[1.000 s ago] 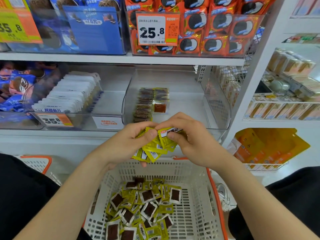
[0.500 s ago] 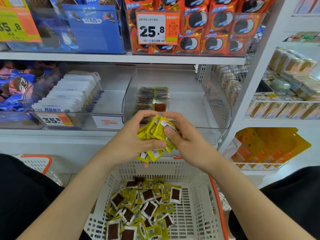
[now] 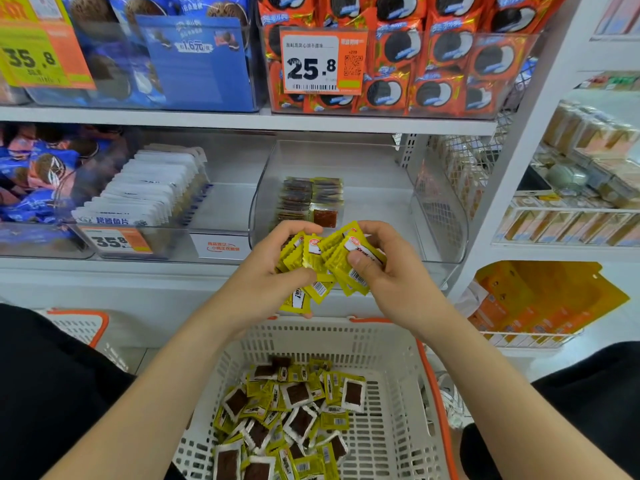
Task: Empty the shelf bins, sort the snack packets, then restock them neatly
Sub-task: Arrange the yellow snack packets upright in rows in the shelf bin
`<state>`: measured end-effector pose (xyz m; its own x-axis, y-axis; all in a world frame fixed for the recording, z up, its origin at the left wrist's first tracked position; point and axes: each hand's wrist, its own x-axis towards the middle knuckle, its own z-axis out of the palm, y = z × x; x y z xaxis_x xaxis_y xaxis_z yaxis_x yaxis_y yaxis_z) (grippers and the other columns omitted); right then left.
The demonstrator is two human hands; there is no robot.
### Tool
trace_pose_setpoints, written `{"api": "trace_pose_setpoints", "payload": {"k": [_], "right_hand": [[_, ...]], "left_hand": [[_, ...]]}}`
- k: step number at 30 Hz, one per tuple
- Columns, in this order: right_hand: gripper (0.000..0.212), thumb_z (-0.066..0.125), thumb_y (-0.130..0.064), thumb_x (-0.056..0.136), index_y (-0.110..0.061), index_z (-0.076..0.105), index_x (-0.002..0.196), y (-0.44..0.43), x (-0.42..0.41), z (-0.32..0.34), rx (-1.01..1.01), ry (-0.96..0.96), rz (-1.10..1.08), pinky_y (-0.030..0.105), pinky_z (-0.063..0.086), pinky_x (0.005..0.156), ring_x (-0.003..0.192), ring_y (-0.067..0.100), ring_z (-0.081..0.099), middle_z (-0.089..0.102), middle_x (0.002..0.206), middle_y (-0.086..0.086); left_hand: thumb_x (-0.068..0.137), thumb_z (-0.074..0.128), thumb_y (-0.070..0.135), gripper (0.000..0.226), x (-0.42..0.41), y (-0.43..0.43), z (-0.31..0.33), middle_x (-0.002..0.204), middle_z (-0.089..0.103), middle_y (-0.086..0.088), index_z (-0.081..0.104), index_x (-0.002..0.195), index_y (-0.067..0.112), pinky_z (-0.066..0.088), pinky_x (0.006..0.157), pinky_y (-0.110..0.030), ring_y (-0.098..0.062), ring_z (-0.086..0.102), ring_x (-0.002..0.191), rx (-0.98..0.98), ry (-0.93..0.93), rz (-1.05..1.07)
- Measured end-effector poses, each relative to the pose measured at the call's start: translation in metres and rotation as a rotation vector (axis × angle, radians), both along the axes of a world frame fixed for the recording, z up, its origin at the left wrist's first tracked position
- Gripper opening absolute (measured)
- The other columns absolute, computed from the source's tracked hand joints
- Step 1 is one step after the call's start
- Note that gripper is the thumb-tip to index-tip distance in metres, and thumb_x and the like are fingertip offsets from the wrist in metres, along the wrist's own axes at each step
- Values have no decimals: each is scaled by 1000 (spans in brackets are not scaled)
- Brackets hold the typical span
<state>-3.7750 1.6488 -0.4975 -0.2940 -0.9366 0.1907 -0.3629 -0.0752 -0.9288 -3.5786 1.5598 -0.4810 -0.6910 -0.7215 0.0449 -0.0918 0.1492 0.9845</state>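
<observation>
Nearest: white basket (image 3: 391, 348) w/ orange handles, many loose packets (image 3: 294, 417) jumbled inside, yellow & brown. Above it, left hand (image 3: 263, 275) & right hand (image 3: 391, 275) each have a closed grip, pinching one fanned bunch of yellow packets (image 3: 329, 258), barcodes showing. Beyond, clear shelf bin (image 3: 440, 209) holds only a short neat row (image 3: 308, 199) at back left; most restocking looks undone. Farthest, tags read "25.8" (image 3: 322, 62) on the orange cookie packs (image 3: 450, 46) & "35.8" (image 3: 116, 240) by the white packets (image 3: 149, 188).
</observation>
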Motion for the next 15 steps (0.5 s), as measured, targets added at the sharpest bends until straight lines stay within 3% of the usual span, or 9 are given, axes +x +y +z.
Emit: {"api": "trace_pose_setpoints", "payload": {"k": [3,5,8,11,15], "right_hand": [[41,54,-15,107,-27,49,145,0,0,-2,17,309,83,27,47,98,114,11,56,52,124,-1],[43,51,-11,108,-27,46,147,1,1,-2,20,355,125,23,42,100,118,8,52,48,129,-1],[45,50,-13,108,-27,44,150,1,3,-4,28,295,164,38,49,104,124,14,56,57,134,-4],[34,51,-14,109,-22,51,142,0,8,-2,17,111,64,48,55,99,115,17,65,67,125,-3],[28,51,-16,110,-24,55,137,3,8,-2,92,-163,59,51,57,97,112,24,68,72,121,-1]], "left_hand": [[98,59,-5,49,-2,-2,-1,110,70,0,61,127,34,64,65,-55,-27,74,92,-60,-50,-18],[100,61,0,48,1,-5,-3,115,70,6,59,132,36,64,74,-51,-20,74,98,-114,-93,-59],[101,68,10,40,5,-9,-6,116,69,5,57,132,33,62,81,-51,-18,73,100,-139,-121,-48],[99,72,15,30,6,-12,-7,110,74,-3,61,126,22,59,91,-57,-24,73,100,-96,-83,-19],[100,68,5,37,8,-14,-4,119,74,-7,63,132,23,56,100,-45,-31,69,114,-65,-69,-96]]}}
